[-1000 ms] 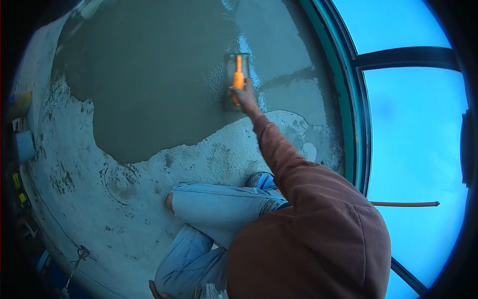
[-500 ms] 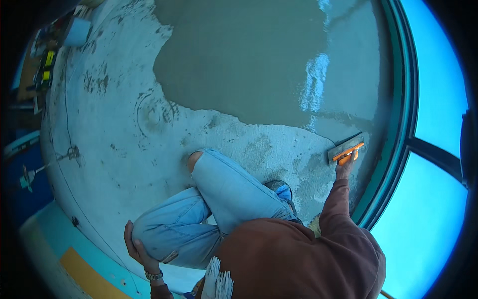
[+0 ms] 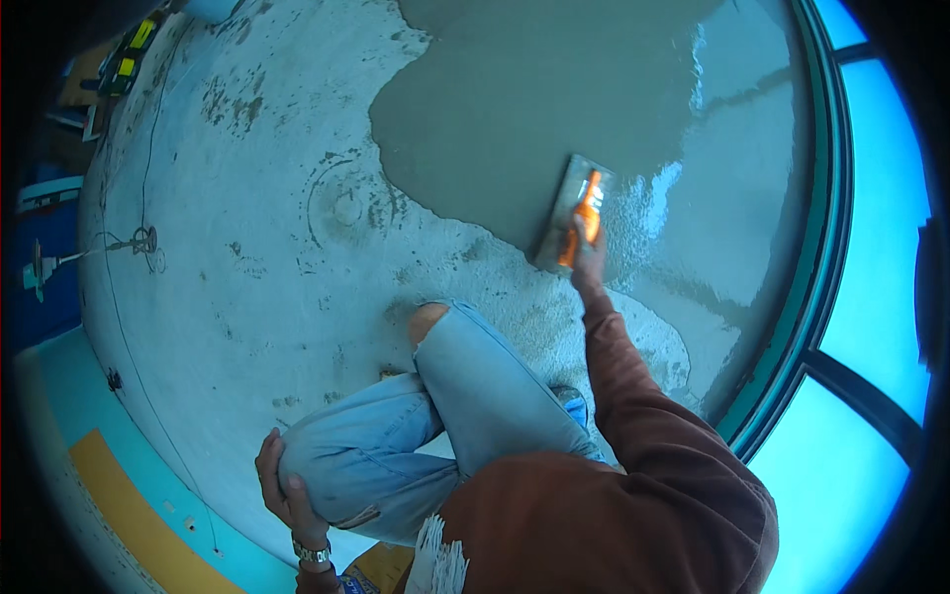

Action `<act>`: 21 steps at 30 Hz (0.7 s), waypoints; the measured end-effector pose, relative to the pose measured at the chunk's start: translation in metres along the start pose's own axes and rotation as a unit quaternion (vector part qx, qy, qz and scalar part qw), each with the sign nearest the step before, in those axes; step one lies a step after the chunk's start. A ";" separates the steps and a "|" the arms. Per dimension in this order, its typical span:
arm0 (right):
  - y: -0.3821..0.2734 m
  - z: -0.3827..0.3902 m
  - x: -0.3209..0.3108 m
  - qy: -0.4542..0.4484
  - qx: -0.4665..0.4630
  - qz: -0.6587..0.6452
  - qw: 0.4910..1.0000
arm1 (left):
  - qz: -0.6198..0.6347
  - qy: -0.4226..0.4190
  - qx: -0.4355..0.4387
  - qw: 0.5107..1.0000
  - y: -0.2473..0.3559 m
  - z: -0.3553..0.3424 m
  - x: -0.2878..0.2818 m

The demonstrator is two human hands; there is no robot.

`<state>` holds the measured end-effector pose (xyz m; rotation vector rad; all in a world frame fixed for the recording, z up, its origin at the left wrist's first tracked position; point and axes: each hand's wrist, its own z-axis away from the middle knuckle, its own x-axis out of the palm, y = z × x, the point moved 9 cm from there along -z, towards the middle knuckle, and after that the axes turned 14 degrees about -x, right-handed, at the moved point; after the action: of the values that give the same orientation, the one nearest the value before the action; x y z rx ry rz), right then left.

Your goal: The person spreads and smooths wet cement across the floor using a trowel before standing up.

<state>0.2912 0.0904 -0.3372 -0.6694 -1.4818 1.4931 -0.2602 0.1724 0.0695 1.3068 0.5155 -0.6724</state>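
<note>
Head view: I see the right hand (image 3: 591, 257) with its fingers curled round the handle of an orange-handled trowel (image 3: 564, 206), between one and two o'clock, at the near edge of the wet grey layer (image 3: 515, 109). Toward half past seven, the left hand (image 3: 293, 498) rests on a denim-clad knee (image 3: 332, 460), thumb spread from its fingers. Pale floor (image 3: 267, 238) lies toward ten; blue panes (image 3: 876, 218) stand toward two.

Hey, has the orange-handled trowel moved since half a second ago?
Yes. The trowel has moved to the person's left, farther from the teal window frame.
</note>
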 end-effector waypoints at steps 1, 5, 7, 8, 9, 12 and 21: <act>0.015 -0.006 0.024 -0.014 -0.005 0.040 0.999 | 0.005 0.002 -0.002 1.000 0.000 -0.002 -0.001; 0.019 0.011 0.190 -0.084 0.017 -0.011 0.996 | -0.044 0.021 -0.014 0.999 -0.003 -0.003 -0.015; 0.042 0.012 0.249 -0.112 0.051 -0.027 0.992 | -0.052 0.022 -0.009 0.998 -0.002 -0.008 -0.016; 0.058 0.006 0.273 -0.108 0.044 -0.034 0.993 | -0.049 0.011 -0.015 0.999 -0.002 -0.011 -0.013; 0.073 -0.005 0.290 -0.138 0.000 0.007 0.990 | -0.043 -0.003 -0.019 0.999 -0.002 -0.015 -0.009; 0.074 0.025 0.377 -0.210 0.041 0.016 0.977 | -0.048 0.002 -0.006 0.999 -0.007 -0.014 -0.016; 0.043 -0.010 0.431 -0.373 0.053 0.049 0.925 | -0.062 -0.011 0.079 0.995 -0.030 -0.030 -0.017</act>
<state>0.0969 0.4750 -0.2881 -0.0872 -1.9167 2.0178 -0.2930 0.2008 0.0541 1.4221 0.5384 -0.8433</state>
